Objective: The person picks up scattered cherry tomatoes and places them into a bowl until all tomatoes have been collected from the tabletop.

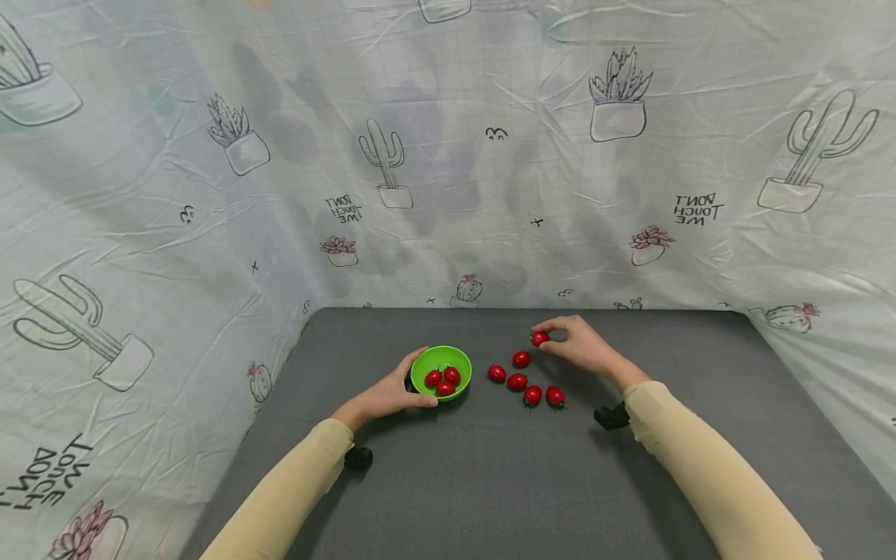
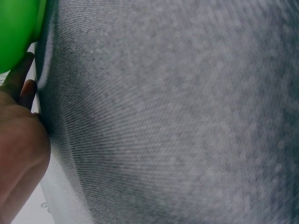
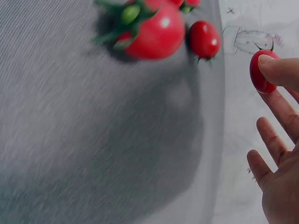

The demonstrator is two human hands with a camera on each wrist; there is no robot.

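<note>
My left hand [image 1: 389, 391] holds a small green bowl [image 1: 460, 358] from its left side, thumb along the near side and fingers round the far side. Three red cherry tomatoes [image 1: 445, 388] lie inside it. In the left wrist view, part of the bowl [image 2: 17, 28] shows above the fingers [image 2: 18, 74]. Between thumb and index finger, my right hand [image 1: 579, 346] pinches one cherry tomato [image 3: 262, 71] by its sides, its other fingers spread. That tomato is off the table in the right wrist view, with green sepals at its top.
Several loose cherry tomatoes [image 1: 517, 382] lie on the dark grey table [image 1: 462, 482] between the bowl and my right hand. One tomato [image 3: 156, 32] looms close in the right wrist view. Behind the table hangs a white curtain [image 1: 448, 225] with cactus prints.
</note>
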